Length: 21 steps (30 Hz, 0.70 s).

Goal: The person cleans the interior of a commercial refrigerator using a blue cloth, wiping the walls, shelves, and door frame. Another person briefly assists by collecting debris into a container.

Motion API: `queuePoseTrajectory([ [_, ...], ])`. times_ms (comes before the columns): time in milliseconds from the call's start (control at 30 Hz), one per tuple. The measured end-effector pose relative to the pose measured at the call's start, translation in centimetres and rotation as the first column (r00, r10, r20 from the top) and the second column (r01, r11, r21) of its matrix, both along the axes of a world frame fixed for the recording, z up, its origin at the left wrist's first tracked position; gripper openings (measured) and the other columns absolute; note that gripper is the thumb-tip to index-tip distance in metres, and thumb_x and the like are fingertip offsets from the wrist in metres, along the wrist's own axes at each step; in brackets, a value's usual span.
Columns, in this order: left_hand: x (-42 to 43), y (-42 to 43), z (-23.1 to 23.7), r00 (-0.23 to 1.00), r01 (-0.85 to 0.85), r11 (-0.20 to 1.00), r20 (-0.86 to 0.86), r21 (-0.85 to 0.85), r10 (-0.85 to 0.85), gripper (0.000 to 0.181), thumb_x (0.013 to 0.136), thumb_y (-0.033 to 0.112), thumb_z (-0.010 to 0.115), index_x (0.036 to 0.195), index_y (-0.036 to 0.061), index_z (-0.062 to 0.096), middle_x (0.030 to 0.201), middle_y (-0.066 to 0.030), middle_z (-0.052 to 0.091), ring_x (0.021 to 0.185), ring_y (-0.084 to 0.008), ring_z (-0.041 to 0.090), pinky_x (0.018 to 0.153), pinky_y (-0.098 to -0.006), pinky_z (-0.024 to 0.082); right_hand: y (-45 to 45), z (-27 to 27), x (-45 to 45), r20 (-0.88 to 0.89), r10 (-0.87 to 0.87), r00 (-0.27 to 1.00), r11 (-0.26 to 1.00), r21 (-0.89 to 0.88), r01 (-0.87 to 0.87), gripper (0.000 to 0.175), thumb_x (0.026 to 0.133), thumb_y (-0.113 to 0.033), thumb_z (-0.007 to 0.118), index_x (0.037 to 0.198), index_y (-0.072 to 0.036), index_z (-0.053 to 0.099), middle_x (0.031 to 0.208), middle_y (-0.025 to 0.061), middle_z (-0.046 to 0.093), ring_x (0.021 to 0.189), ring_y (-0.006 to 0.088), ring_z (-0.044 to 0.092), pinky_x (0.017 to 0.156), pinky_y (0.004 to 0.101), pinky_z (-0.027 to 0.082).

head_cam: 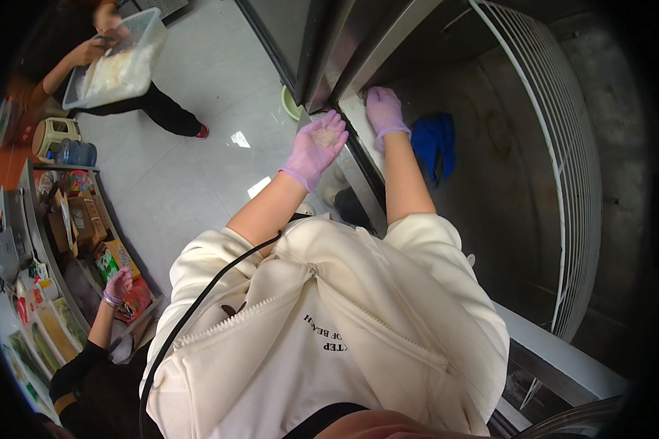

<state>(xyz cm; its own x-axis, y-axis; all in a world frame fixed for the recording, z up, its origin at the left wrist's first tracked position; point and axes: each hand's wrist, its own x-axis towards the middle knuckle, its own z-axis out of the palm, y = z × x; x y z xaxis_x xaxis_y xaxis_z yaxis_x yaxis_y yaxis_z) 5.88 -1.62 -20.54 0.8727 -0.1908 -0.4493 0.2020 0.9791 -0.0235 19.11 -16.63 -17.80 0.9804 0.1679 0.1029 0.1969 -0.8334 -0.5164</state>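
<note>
My left hand [316,147], in a thin purple glove, is turned palm up and cupped. A small heap of whitish crumbs [325,137] lies in its palm; what they are is not clear. My right hand [385,112], gloved the same way, rests knuckles up with curled fingers on the pale sill [369,123] of an open steel cabinet. Its fingertips are hidden, so I cannot see if anything is in them. Just right of that wrist, a blue cloth [435,144] lies crumpled on the cabinet's dark metal floor [489,219].
A white wire rack [568,181] stands along the cabinet's right side. The steel-framed door [338,49] is open ahead. Beyond the door edge sits a green basin [290,104]. One person carries a plastic bin [118,66]; another's gloved hand [119,282] is near a cluttered shelf [68,219].
</note>
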Motion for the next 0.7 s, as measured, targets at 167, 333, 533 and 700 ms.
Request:
queuePoseTrajectory([
  [167, 0.4, -0.3, -1.6, 1.000, 0.005, 0.998, -0.013, -0.059, -0.006, 0.041, 0.101, 0.023, 0.032, 0.133, 0.0061, 0.051, 0.132, -0.0095, 0.056, 0.117, -0.0294, 0.056, 0.098, -0.0477, 0.048, 1.7, 1.4, -2.0, -0.047, -0.051, 0.998, 0.997, -0.061, 0.048, 0.040, 0.091, -0.038, 0.051, 0.109, -0.007, 0.069, 0.127, 0.0192, 0.057, 0.113, 0.0381, 0.057, 0.101, 0.0417, 0.043],
  [333, 0.5, -0.3, -2.1, 0.999, 0.043, 0.995, 0.004, -0.088, -0.043, 0.042, 0.101, 0.023, 0.032, 0.134, 0.0065, 0.051, 0.132, -0.0094, 0.057, 0.116, -0.0299, 0.056, 0.098, -0.0478, 0.048, 2.5, 1.5, -3.0, 0.016, -0.087, 0.996, 0.995, -0.040, 0.088, 0.037, 0.088, -0.035, 0.051, 0.100, -0.004, 0.068, 0.114, 0.0227, 0.059, 0.104, 0.0422, 0.058, 0.094, 0.0474, 0.046],
  [533, 0.3, -0.8, -0.2, 0.998, 0.037, 0.999, -0.054, 0.019, -0.036, 0.042, 0.099, 0.023, 0.036, 0.136, 0.0068, 0.050, 0.135, -0.0074, 0.054, 0.119, -0.0266, 0.053, 0.103, -0.0443, 0.043, 3.2, 0.4, -2.6, 0.043, -0.083, 0.996, 0.990, -0.110, 0.087, 0.037, 0.088, -0.033, 0.050, 0.101, -0.001, 0.066, 0.109, 0.0266, 0.062, 0.100, 0.0437, 0.060, 0.090, 0.0496, 0.048],
  [700, 0.1, -0.6, 0.6, 0.998, 0.044, 0.999, -0.043, -0.007, -0.045, 0.043, 0.100, 0.023, 0.035, 0.137, 0.0066, 0.049, 0.137, -0.0077, 0.053, 0.123, -0.0277, 0.051, 0.105, -0.0458, 0.041, 3.6, 0.3, -1.9, 0.090, -0.078, 0.993, 0.978, -0.188, 0.094, 0.034, 0.089, -0.027, 0.046, 0.095, 0.000, 0.065, 0.099, 0.0235, 0.066, 0.092, 0.0422, 0.064, 0.083, 0.0482, 0.052],
])
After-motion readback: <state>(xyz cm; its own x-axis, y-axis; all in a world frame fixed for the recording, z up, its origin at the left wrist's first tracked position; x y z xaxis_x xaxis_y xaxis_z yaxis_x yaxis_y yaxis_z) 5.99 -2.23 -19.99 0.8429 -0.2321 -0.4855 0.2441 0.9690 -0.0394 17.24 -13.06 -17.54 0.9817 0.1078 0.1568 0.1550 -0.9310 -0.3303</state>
